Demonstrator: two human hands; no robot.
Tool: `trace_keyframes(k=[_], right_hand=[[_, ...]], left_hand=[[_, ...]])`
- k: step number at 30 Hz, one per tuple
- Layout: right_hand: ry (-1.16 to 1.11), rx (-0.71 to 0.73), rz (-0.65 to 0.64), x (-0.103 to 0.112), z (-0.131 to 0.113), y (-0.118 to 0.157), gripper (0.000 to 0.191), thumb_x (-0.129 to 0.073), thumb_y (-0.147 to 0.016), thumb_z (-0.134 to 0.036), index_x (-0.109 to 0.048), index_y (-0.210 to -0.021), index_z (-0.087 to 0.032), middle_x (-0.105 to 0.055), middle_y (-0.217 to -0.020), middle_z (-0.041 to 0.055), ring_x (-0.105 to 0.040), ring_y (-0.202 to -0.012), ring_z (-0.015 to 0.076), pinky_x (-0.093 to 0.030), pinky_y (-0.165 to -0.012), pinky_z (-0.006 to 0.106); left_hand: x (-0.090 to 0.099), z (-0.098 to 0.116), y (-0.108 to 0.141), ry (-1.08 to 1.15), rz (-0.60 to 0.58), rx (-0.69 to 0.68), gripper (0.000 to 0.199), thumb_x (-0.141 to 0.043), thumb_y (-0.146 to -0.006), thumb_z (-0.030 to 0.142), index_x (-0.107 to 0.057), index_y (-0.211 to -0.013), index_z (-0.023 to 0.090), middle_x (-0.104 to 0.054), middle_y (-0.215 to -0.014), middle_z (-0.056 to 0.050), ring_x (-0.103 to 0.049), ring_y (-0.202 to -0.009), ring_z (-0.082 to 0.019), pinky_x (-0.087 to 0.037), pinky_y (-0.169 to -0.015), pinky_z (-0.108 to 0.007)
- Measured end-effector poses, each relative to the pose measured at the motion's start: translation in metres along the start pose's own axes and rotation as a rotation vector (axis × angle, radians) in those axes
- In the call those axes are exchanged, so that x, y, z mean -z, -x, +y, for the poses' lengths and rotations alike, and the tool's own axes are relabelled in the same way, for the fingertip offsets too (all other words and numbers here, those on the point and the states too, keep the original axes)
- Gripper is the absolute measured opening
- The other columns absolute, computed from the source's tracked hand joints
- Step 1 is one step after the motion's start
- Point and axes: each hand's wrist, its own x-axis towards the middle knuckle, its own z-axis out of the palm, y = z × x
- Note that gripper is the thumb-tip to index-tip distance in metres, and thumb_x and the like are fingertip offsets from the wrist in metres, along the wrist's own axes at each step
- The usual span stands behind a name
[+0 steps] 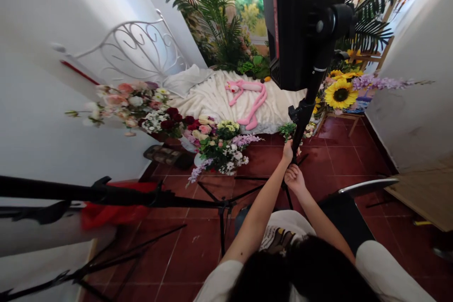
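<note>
A black light stand [301, 125] rises in front of me, with a large black studio light [299, 33] on top. My left hand [288, 152] is closed around the stand's pole, below a black clamp knob [294, 112]. Just beneath it, my right hand [294, 177] has its fingers curled against the lower part of the same pole. The fingertips on the pole's far side are partly hidden. The stand's legs reach down to the red tiled floor [329, 160].
A bed with a cream blanket [208, 96] and a pink plush toy [253, 99] stands ahead, flowers [222, 146] before it. Sunflowers [340, 93] are at right. Another black stand [130, 196] crosses the left side. A black chair [348, 219] is beside my right arm.
</note>
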Motion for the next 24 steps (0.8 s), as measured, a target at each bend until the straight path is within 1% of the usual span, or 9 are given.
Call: trace_keyframes(k=[4,6,8,10,12,16,18,20,24], right_hand=[[-0.023,-0.126,0.042,0.013,0.012,0.005,0.033,-0.046,-0.084,-0.007,-0.025,-0.063,-0.021,-0.03,-0.047,-0.0095,-0.031,-0.038,0.0049,-0.027,-0.038,0.013],[0.008,-0.181,0.062,0.021,0.02,0.007,0.033,-0.047,-0.083,-0.007,-0.025,-0.063,-0.021,-0.03,-0.047,-0.0093,-0.031,-0.038,0.0049,-0.029,-0.039,0.013],[0.05,-0.227,0.081,0.026,0.026,0.006,0.032,-0.046,-0.082,-0.007,-0.025,-0.063,-0.021,-0.03,-0.048,-0.0092,-0.032,-0.039,0.0054,-0.03,-0.039,0.013],[0.094,-0.266,0.097,0.028,0.032,0.001,0.029,-0.046,-0.082,-0.009,-0.027,-0.064,-0.021,-0.03,-0.048,-0.0091,-0.032,-0.039,0.0058,-0.03,-0.039,0.013],[0.176,-0.312,0.1,0.026,0.039,-0.009,0.025,-0.045,-0.082,-0.011,-0.03,-0.065,-0.021,-0.031,-0.048,-0.0092,-0.032,-0.039,0.006,-0.029,-0.039,0.013],[0.572,-0.454,0.072,0.007,0.071,-0.037,0.02,-0.05,-0.083,-0.024,-0.038,-0.067,-0.022,-0.033,-0.046,-0.0098,-0.029,-0.037,0.0057,-0.025,-0.036,0.015],[0.839,-0.537,-0.011,-0.012,0.098,-0.05,0.02,-0.055,-0.081,-0.032,-0.044,-0.069,-0.021,-0.04,-0.047,-0.0089,-0.032,-0.037,0.0049,-0.026,-0.037,0.015],[1.085,-0.623,-0.185,-0.035,0.131,-0.061,0.022,-0.06,-0.079,-0.038,-0.05,-0.073,-0.019,-0.048,-0.05,-0.0069,-0.037,-0.039,0.0049,-0.028,-0.038,0.015],[1.428,-0.718,-0.6,-0.089,0.207,-0.081,0.027,-0.062,-0.08,-0.043,-0.056,-0.075,-0.018,-0.056,-0.052,-0.0033,-0.044,-0.039,0.0061,-0.032,-0.037,0.016]], left_hand=[[0.026,0.0,0.018,0.021,0.075,-0.026,0.045,-0.037,-0.085,0.046,-0.067,-0.08,0.012,-0.072,-0.076,-0.01,-0.068,-0.085,-0.02,-0.05,-0.081,-0.03],[0.055,-0.003,0.038,0.003,0.11,-0.044,0.043,-0.042,-0.084,0.046,-0.069,-0.088,0.013,-0.074,-0.091,-0.01,-0.067,-0.095,-0.021,-0.048,-0.09,-0.033],[0.095,-0.006,0.065,-0.038,0.195,-0.039,0.042,-0.047,-0.081,0.048,-0.069,-0.088,0.014,-0.074,-0.092,-0.011,-0.068,-0.091,-0.022,-0.048,-0.09,-0.035],[0.142,-0.007,0.097,-0.056,0.35,-0.041,0.044,-0.05,-0.078,0.052,-0.068,-0.087,0.012,-0.073,-0.087,-0.013,-0.068,-0.082,-0.022,-0.048,-0.086,-0.036],[0.189,-0.003,0.131,-0.058,0.57,-0.079,0.047,-0.048,-0.077,0.054,-0.067,-0.084,0.012,-0.073,-0.084,-0.013,-0.068,-0.076,-0.02,-0.049,-0.08,-0.033],[0.267,0.02,0.196,-0.063,1.024,-0.196,0.05,-0.035,-0.081,0.054,-0.062,-0.08,0.013,-0.07,-0.079,-0.011,-0.065,-0.069,-0.016,-0.048,-0.069,-0.028],[0.293,0.035,0.224,-0.084,1.211,-0.275,0.046,-0.029,-0.084,0.048,-0.06,-0.078,0.014,-0.068,-0.079,-0.009,-0.063,-0.069,-0.014,-0.048,-0.069,-0.027],[0.308,0.049,0.249,-0.164,1.373,-0.361,0.038,-0.03,-0.085,0.042,-0.057,-0.077,0.015,-0.065,-0.081,-0.008,-0.062,-0.072,-0.013,-0.049,-0.072,-0.027],[0.31,0.069,0.28,-0.499,1.601,-0.547,0.022,-0.055,-0.079,0.035,-0.053,-0.093,0.018,-0.061,-0.094,-0.006,-0.06,-0.084,-0.014,-0.049,-0.082,-0.029]])
